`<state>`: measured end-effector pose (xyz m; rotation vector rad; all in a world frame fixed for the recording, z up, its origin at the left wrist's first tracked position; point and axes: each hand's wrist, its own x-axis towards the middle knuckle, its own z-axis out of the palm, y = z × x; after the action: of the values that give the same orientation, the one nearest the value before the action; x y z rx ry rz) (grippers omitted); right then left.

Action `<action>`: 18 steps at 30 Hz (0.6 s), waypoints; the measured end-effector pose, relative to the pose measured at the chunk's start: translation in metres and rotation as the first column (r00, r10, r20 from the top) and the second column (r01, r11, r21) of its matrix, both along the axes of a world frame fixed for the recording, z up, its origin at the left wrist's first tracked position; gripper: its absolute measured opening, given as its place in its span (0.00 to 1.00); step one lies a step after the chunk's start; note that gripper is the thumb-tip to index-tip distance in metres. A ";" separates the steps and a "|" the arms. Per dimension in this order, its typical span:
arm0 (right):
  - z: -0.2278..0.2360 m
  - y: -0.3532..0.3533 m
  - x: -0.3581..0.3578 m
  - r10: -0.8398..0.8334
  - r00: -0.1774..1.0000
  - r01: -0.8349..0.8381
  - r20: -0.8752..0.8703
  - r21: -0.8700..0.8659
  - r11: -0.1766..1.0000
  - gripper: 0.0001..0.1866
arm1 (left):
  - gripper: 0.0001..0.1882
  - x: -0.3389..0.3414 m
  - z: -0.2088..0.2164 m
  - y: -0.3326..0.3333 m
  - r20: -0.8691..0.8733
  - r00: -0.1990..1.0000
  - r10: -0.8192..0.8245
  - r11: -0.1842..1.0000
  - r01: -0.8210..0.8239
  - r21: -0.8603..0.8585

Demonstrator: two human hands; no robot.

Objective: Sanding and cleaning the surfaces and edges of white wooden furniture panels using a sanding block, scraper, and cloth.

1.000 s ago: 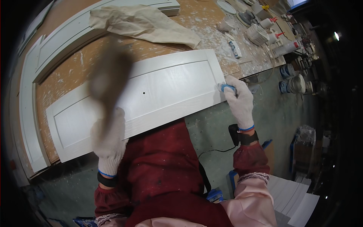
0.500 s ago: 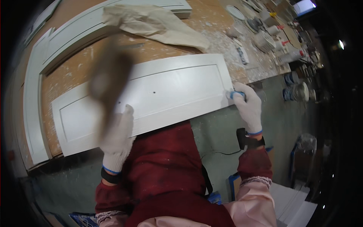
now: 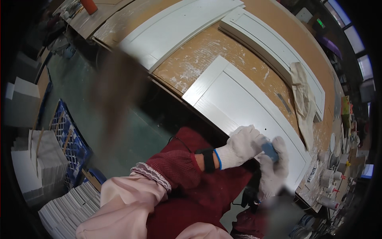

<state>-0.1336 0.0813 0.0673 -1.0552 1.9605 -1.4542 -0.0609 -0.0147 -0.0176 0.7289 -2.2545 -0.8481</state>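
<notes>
Clock directions taken from the hands, 12 toward the top of the view.

Right hand (image 3: 280, 161): white knit glove, slightly blurred; thumb and fingers pinch a small blue block (image 3: 270, 152). Left hand (image 3: 243, 146): same glove type, at 9 o'clock to the block, fingers bent, tips at its near side. Cannot tell whether these tips grip the block or only lie beside it. Black band (image 3: 207, 160) on left wrist. Contact between block and panel: cannot tell.

White panel (image 3: 234, 99): lies flat beneath and beyond the hands, running from 10–11 o'clock round to 4; recessed centre field, small dark hole (image 3: 265, 129) at 12, just beyond the gloves.

Body side: dark red apron (image 3: 191, 199) at 8.

Farther out: brown worktop (image 3: 230, 49), streaked white, at 12. Crumpled cream cloth (image 3: 302, 101) at 1–2, draped partly over a stacked white frame piece (image 3: 274, 44), which stretches between 12 and 2. Second white panel (image 3: 179, 32) at 11. Bottles and tubs (image 3: 329, 179) crowd the worktop at 4.

Floor side: blue slatted pallet (image 3: 75, 149) at 9; stack of pale boards (image 3: 73, 209) at 8. Dark blurred shape (image 3: 119, 83) at 10, unidentifiable.
</notes>
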 end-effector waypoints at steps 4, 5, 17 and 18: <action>0.004 -0.051 0.039 0.284 0.953 -0.282 -0.104 0.032 0.959 0.26 | 0.18 0.025 -0.043 0.016 -0.180 0.983 0.045 0.979 -0.008 0.202; -0.001 -0.061 0.040 0.312 0.923 -0.308 -0.227 0.054 0.950 0.27 | 0.21 0.030 -0.042 0.016 -0.101 0.995 0.003 0.961 0.025 0.276; 0.000 -0.142 0.066 0.434 0.731 -0.277 -0.527 0.352 0.894 0.25 | 0.31 0.044 -0.058 0.007 -0.223 0.947 -0.233 0.952 0.269 0.148; 0.000 -0.146 0.068 0.425 0.750 -0.262 -0.507 0.362 0.895 0.24 | 0.29 0.039 -0.057 0.009 -0.293 0.940 -0.175 0.975 0.207 0.080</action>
<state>-0.0654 -0.0645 0.0673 -1.7666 2.1040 -0.6710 -0.0217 -0.0058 -0.0750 0.4061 -2.0527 -1.1022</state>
